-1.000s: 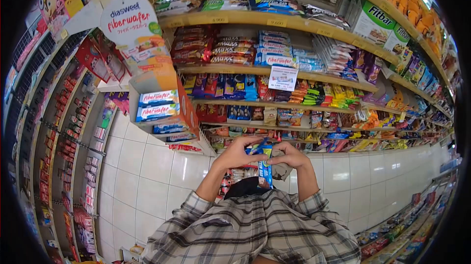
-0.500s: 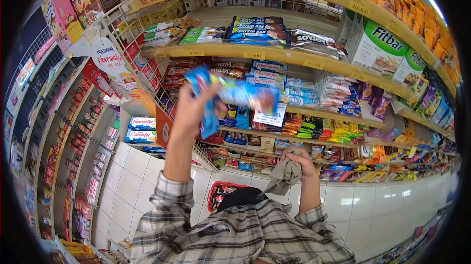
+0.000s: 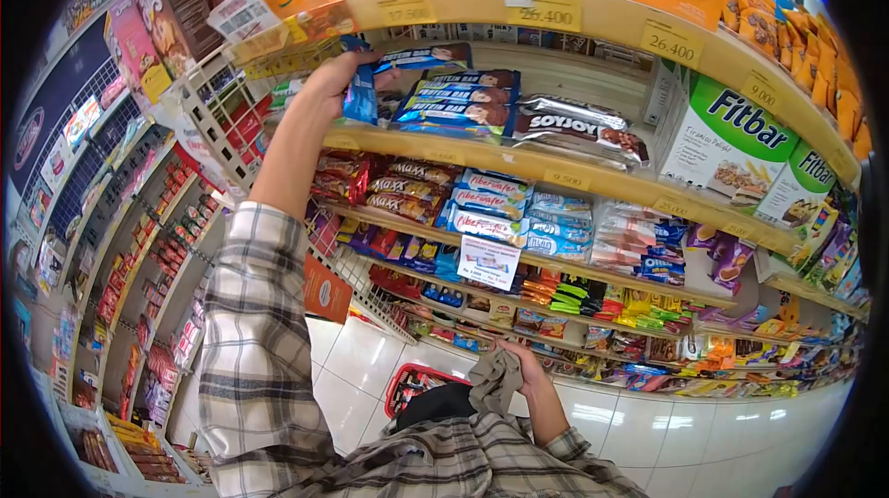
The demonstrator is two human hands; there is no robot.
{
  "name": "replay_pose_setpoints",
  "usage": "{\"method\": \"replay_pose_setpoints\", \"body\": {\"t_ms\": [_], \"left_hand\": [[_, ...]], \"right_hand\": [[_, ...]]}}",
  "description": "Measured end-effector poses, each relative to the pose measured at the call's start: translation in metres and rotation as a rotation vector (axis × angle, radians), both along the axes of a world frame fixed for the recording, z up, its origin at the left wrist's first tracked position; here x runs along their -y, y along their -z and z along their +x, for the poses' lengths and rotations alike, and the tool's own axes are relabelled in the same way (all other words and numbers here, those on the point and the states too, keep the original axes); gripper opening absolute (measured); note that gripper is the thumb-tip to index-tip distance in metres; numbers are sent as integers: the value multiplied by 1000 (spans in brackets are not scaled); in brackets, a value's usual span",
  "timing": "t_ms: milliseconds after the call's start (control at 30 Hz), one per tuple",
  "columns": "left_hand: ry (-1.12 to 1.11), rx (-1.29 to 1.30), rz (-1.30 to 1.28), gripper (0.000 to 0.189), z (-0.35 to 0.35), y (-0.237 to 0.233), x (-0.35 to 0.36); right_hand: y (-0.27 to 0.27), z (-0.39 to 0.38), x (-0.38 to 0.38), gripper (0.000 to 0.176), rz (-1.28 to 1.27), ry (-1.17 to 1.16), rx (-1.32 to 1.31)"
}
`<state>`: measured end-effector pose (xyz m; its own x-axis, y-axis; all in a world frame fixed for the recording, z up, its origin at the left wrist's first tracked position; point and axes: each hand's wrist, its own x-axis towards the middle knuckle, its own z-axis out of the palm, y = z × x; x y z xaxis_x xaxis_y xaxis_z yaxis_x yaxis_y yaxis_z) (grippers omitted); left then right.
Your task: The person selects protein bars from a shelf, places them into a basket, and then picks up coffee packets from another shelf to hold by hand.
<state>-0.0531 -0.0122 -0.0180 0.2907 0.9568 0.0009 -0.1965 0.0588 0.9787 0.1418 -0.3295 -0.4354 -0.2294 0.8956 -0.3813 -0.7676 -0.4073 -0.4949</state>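
My left hand (image 3: 335,83) reaches onto the upper shelf, its fingers closed on blue-wrapped protein bars. One bar (image 3: 362,98) hangs upright below the fingers; another protein bar (image 3: 426,56) points right, at the back of the shelf. Whether that second one is fully in my grip or resting on the shelf is hard to see. Just to the right lies a stack of blue protein bars (image 3: 458,102), with dark Soyjoy bars (image 3: 579,128) beyond it. Lower down, my right hand (image 3: 532,370) grips a crumpled grey-brown cloth (image 3: 495,378) near my body.
The shelf edge (image 3: 519,160) with price tags runs under the bars. Fitbar boxes (image 3: 727,142) stand on the right. Fiberwafer packs (image 3: 491,206) fill the shelf below. A wire divider (image 3: 222,118) borders the left. A red basket (image 3: 396,385) with goods sits on the floor.
My left hand has moved up and left, carrying the blue bars from in front of the shelves onto the upper shelf. My right hand, with the cloth, appears lower and slightly left.
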Motion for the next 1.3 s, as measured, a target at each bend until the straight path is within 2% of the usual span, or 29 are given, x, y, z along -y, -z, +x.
{"method": "replay_pose_setpoints", "body": {"t_ms": [100,133,233,267,333,533,833,1000,1300], "left_hand": [[19,64,19,20,2,-5,-38],[64,-12,0,21,-3,-6,-68],[16,62,167,15,25,-16,-53],[50,-92,224,24,24,-16,-68],[6,-251,376,24,29,-19,-83],[-195,-376,662,24,51,-7,-106],[-171,-520,695,25,70,-5,-120],[-115,-598,678,26,68,-10,-117],[-18,-736,681,27,66,-16,-110]], "right_hand": [[12,9,1,22,-45,24,-57],[19,13,2,22,-63,32,-77],[35,25,3,19,-115,62,-133],[33,28,5,19,-138,75,-141],[42,34,4,19,-167,95,-169],[49,53,0,18,-235,186,-166],[70,78,-10,15,-263,210,-171],[79,79,-16,13,-277,250,-126],[105,75,-9,11,-302,290,-193]]}}
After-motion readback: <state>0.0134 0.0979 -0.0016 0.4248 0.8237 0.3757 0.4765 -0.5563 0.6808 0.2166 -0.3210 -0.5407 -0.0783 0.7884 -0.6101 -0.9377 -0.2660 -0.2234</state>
